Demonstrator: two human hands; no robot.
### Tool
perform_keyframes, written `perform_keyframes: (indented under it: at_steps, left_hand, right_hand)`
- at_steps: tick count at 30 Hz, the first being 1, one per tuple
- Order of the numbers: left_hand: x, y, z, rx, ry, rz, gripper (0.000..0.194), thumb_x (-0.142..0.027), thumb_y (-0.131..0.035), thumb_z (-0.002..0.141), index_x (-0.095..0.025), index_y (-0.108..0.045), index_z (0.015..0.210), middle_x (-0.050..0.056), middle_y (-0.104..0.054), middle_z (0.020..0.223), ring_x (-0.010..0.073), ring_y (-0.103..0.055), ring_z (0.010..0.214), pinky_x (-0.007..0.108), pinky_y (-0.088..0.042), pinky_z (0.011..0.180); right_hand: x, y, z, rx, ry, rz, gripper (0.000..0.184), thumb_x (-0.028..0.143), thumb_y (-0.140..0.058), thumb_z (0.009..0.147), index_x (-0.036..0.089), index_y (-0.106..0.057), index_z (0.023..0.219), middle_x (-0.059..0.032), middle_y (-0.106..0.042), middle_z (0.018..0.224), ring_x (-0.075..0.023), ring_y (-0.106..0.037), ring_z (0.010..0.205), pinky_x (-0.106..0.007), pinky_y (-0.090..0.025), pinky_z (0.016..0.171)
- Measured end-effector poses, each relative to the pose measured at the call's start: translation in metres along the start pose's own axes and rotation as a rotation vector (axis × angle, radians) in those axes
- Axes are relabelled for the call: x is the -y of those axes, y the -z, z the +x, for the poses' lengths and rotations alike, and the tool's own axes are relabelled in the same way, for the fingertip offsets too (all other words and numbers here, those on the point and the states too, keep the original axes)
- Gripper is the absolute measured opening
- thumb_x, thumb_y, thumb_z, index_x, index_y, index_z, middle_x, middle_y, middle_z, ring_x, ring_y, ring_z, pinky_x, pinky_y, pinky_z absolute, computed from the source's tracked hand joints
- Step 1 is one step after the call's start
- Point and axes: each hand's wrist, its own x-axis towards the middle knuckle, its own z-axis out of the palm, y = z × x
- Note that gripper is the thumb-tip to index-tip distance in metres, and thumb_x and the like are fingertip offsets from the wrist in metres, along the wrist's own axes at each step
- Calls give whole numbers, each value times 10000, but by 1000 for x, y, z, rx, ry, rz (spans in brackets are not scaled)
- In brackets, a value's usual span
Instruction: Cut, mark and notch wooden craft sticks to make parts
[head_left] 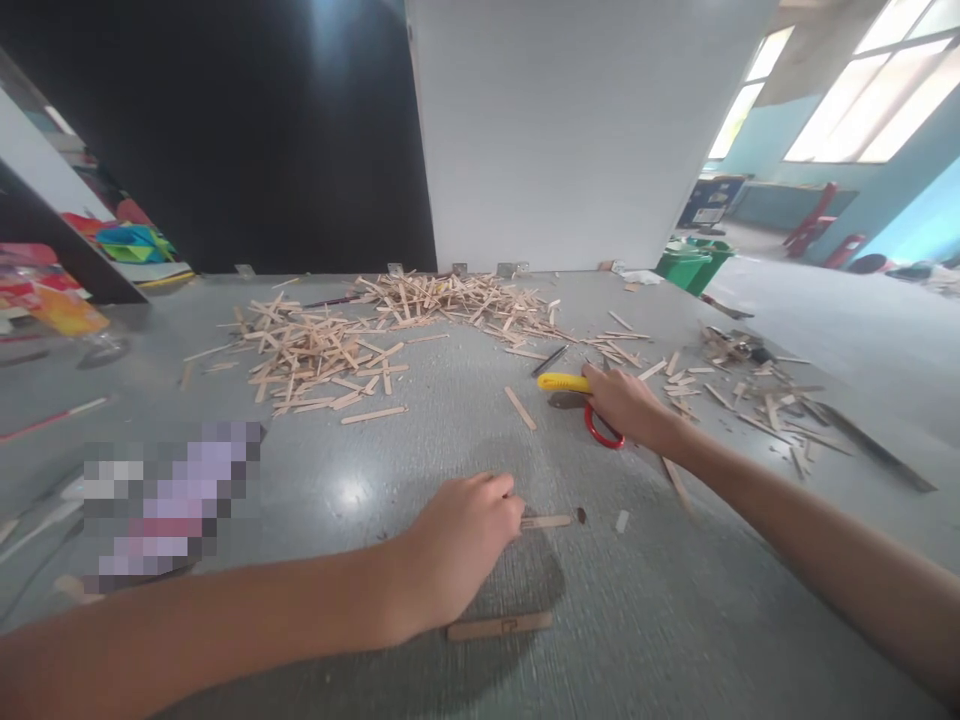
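My right hand [626,402] is closed around a yellow utility knife [562,382], whose handle sticks out to the left. Just below it, partly covered by the hand, lies a pair of scissors with a red handle loop [604,430]. My left hand [476,535] is curled, its fingers pinched at the left end of a wooden craft stick [547,521]; the grip itself is mostly hidden. Nearer to me, a wider wooden piece [499,627] with a small dark outline marked on it lies flat on the grey table [337,540].
Heaps of craft sticks [315,350] spread along the back, with cut pieces [765,410] and a long dark strip [877,445] at right. A black and white panel [570,140] rises behind. A bottle [67,310] lies left; green bins [690,265] stand beyond the table.
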Motion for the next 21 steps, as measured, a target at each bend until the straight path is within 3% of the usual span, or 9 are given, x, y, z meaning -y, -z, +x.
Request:
perform_keyframes:
  at_steps: [8,13,17,21]
  left_hand:
    - [-8,6,-12,4,39,-23,128,-38,-596,868,-161,-565,884,39,-611,816,160,-564,582,281,-387,509]
    - [-32,8,-5,31,-150,-63,288,-44,-695,744,-137,-582,992,47,-652,901,163,-623,649,275,-429,516]
    - [-50,-2,6,16,-315,-17,158,-52,-670,792,-128,-630,925,64,-649,876,187,-638,688,304,-418,489]
    - [-50,-13,21,-15,-266,65,136,-23,-617,849,-79,-667,963,105,-654,887,228,-666,722,321,-436,478]
  right_hand:
    - [2,0,-1,22,-8,-19,332,330,-665,1006,173,-625,1296,-104,-666,1264,-256,-698,1022,-452,-606,847]
    - [4,0,-1,19,-2,-35,330,330,-664,1007,174,-625,1296,-104,-667,1263,-257,-698,1022,-453,-606,849]
    - [5,1,-3,18,-2,-47,326,330,-663,1008,174,-627,1291,-101,-671,1251,-253,-701,1011,-446,-608,840]
    - [6,3,-4,16,3,-54,322,330,-662,1009,173,-628,1289,-99,-674,1243,-250,-702,1003,-444,-610,835]
